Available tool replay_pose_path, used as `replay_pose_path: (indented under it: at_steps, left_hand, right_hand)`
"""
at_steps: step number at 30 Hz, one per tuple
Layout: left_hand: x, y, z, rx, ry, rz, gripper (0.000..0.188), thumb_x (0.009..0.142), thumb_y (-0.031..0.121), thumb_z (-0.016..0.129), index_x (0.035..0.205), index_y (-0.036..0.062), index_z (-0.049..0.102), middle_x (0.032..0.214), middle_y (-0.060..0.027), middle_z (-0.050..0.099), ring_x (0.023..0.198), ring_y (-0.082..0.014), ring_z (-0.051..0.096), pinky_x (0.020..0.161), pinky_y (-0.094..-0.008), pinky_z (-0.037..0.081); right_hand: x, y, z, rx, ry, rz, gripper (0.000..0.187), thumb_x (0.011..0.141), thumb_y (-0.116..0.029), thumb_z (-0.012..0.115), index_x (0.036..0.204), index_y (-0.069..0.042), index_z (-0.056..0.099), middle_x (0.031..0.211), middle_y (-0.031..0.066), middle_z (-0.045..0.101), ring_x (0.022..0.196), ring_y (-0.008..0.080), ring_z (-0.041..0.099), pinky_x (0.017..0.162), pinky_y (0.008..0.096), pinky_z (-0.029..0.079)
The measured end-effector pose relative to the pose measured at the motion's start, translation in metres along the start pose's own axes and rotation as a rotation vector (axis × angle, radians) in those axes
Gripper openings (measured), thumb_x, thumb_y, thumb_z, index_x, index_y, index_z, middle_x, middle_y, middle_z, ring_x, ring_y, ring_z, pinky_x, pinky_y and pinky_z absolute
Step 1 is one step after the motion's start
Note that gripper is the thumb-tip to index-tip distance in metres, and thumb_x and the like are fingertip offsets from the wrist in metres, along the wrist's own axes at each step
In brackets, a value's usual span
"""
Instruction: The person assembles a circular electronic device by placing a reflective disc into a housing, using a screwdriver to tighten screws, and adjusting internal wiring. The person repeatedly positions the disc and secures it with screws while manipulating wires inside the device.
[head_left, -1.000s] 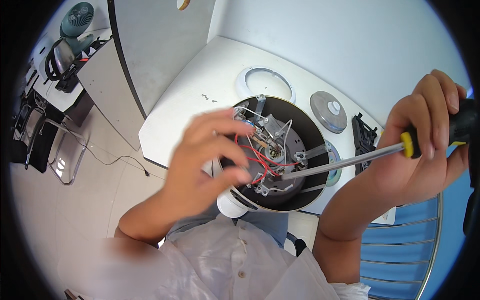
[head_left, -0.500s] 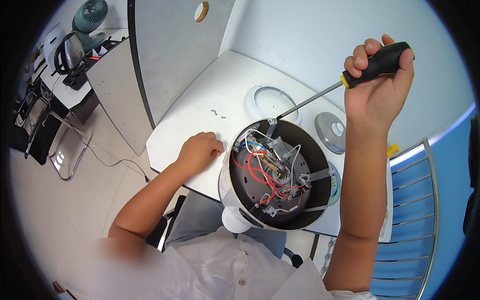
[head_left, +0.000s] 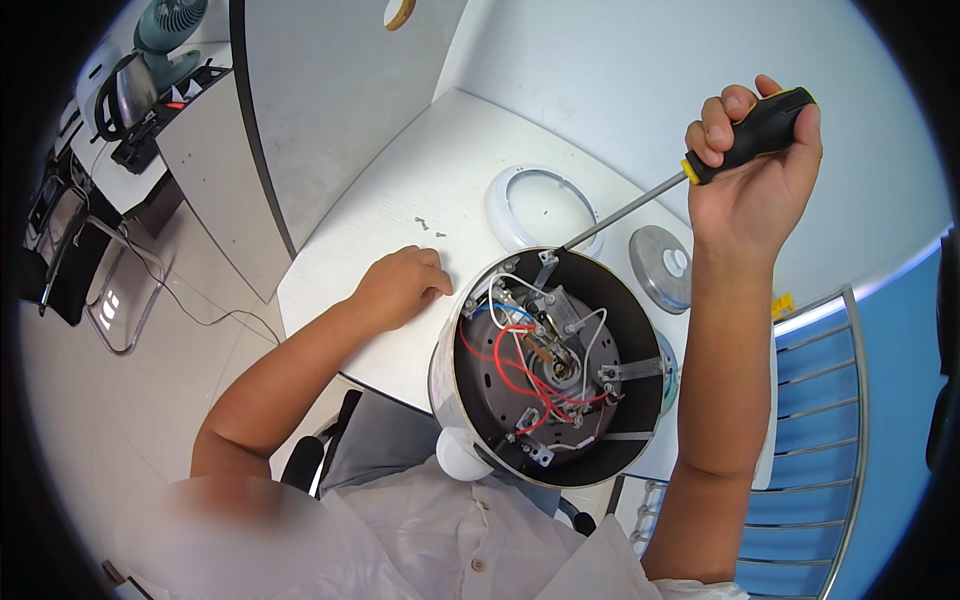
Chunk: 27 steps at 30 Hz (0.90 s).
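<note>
An overturned rice cooker [head_left: 445, 350] stands at the table's near edge with its base open. Inside are red, white and blue wires around a dark metal plate [head_left: 490, 390] with brackets. High at the right, my right hand [head_left: 750, 150] is wrapped around the black-and-yellow handle of a screwdriver [head_left: 640, 203]. The tip of its shaft meets the far rim of the cooker, close to a metal bracket [head_left: 546, 265]. To the left of the cooker, my left hand [head_left: 402, 287] rests on the table with fingers curled in; I see nothing in it.
A white plastic ring [head_left: 500, 212] lies beyond the cooker, and a round metal lid-like part [head_left: 652, 265] with a white centre sits to its right. Several small screws [head_left: 424, 224] lie beyond my left hand. A grey partition [head_left: 340, 110] rises at the table's left.
The cooker sits slightly lower in view and its open base shows more fully, while the view itself has shifted a little. Both hands keep nearly the same pose, the screwdriver still at the rim.
</note>
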<state>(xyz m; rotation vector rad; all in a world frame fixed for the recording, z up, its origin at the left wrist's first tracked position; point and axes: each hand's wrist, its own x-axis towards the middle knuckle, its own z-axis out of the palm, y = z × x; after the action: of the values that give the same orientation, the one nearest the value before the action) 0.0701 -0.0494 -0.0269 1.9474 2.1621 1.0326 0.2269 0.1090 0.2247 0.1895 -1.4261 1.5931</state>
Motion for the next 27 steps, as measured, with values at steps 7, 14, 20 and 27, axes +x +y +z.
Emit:
replay_pose_path:
  at_steps: [7, 14, 20, 27]
  left_hand:
    - [0.000, -0.003, 0.001, -0.041, -0.003, -0.048, 0.016, 0.070, 0.002, 0.063, 0.082, 0.0117, 0.067, 0.080, -0.0029, 0.057, 0.080, -0.0231, 0.055, 0.067, -0.0339, 0.046]
    - [0.000, -0.009, 0.006, -0.075, 0.024, -0.038, 0.020, 0.071, 0.002, 0.064, 0.085, 0.0148, 0.069, 0.080, -0.0024, 0.057, 0.080, -0.0221, 0.055, 0.068, -0.0329, 0.046]
    - [0.000, -0.005, 0.002, -0.079, 0.034, -0.044, 0.023, 0.072, 0.002, 0.064, 0.092, 0.0122, 0.068, 0.081, -0.0043, 0.058, 0.079, -0.0229, 0.056, 0.069, -0.0338, 0.047]
    - [0.009, 0.004, -0.017, -0.198, 0.267, -0.044, 0.020, 0.076, 0.006, 0.064, 0.096, 0.0090, 0.066, 0.084, -0.0065, 0.057, 0.079, -0.0211, 0.056, 0.068, -0.0315, 0.045]
  right_hand:
    - [0.014, 0.006, -0.013, 0.133, -0.144, 0.099, 0.035, 0.093, -0.037, 0.038, 0.098, -0.005, 0.051, 0.073, 0.0094, 0.053, 0.056, 0.0179, 0.046, 0.049, 0.0280, 0.035]
    - [0.030, 0.019, -0.033, 0.266, -0.108, 0.235, 0.037, 0.092, -0.038, 0.039, 0.097, -0.005, 0.053, 0.073, 0.0101, 0.052, 0.055, 0.0180, 0.044, 0.047, 0.0273, 0.034]
    - [0.023, 0.014, -0.013, 0.291, -0.397, 0.162, 0.038, 0.094, -0.041, 0.037, 0.097, -0.006, 0.053, 0.085, 0.0110, 0.052, 0.056, 0.0177, 0.045, 0.047, 0.0266, 0.033]
    - [0.014, -0.002, 0.001, 0.013, -0.340, 0.139, 0.044, 0.095, -0.038, 0.043, 0.119, -0.001, 0.044, 0.105, 0.0094, 0.047, 0.088, 0.0213, 0.049, 0.077, 0.0353, 0.042]
